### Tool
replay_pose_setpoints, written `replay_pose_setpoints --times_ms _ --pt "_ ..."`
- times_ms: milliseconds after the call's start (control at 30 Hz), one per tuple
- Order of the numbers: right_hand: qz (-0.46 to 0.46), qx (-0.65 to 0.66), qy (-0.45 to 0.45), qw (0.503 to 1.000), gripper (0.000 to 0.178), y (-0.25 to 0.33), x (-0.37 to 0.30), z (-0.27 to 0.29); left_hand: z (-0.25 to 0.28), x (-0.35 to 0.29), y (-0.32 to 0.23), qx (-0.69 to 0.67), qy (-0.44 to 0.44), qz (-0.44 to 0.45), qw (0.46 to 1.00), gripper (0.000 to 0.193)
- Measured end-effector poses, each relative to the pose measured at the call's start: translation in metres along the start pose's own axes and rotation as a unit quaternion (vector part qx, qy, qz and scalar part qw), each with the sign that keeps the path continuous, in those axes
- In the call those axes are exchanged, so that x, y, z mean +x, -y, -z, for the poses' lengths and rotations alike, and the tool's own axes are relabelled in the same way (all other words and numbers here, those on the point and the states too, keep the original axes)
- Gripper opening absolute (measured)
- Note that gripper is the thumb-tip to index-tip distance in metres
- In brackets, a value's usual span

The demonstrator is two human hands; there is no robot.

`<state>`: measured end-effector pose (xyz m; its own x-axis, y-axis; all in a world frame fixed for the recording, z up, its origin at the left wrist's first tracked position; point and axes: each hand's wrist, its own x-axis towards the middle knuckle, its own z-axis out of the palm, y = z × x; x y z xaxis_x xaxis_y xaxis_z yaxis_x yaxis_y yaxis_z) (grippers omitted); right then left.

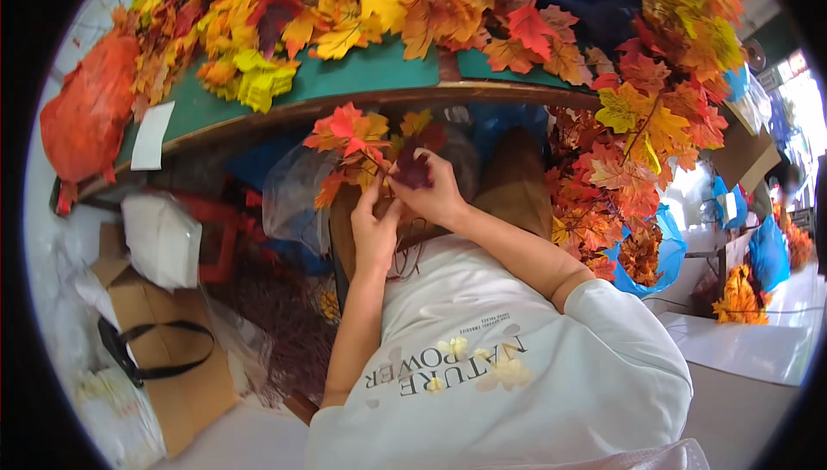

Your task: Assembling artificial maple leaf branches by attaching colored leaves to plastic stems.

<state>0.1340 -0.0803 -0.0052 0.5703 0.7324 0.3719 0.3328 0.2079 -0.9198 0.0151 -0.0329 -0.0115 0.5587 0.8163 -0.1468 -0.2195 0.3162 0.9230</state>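
Observation:
Over my lap, my left hand (376,227) is closed, thumb and fingertips pinching the stem of an artificial maple leaf branch (351,136). Its red and orange leaves fan out just beyond my fingers. Close against it, my right hand (438,192) has its fingers closed on a dark purple maple leaf (413,168), at the branch's stem. The fingertips of both hands nearly meet, and they partly hide where leaf and stem come together.
A green table (345,74) edged in brown curves ahead, heaped with yellow, orange and red leaves (379,9). More leaf branches (616,177) hang at the right, above a blue bag (668,255). At left are a red bag (90,108) and a cardboard box (185,332).

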Motion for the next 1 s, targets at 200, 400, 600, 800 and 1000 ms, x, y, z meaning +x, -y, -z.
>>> replay_pose_setpoints --times_ms 200,400,600,800,1000 --pt "0.027 -0.192 0.162 0.968 0.026 0.028 0.023 0.024 0.022 0.008 0.002 0.476 0.034 -0.183 0.859 0.024" --pt "0.143 -0.262 0.001 0.955 0.012 0.049 0.072 0.078 0.048 0.024 -0.013 -0.287 0.072 0.226 0.928 0.018" --pt "0.18 -0.384 -0.088 0.901 0.011 0.075 0.12 0.129 0.043 0.023 -0.005 -0.138 0.005 0.136 0.981 0.021" --pt "0.158 -0.417 -0.095 0.89 0.013 0.086 0.149 0.151 0.036 0.017 -0.018 0.026 0.043 0.076 0.996 0.023" --pt "0.194 -0.417 -0.08 0.884 0.014 0.09 0.173 0.145 0.046 0.02 -0.023 0.109 0.04 0.036 0.993 0.018"
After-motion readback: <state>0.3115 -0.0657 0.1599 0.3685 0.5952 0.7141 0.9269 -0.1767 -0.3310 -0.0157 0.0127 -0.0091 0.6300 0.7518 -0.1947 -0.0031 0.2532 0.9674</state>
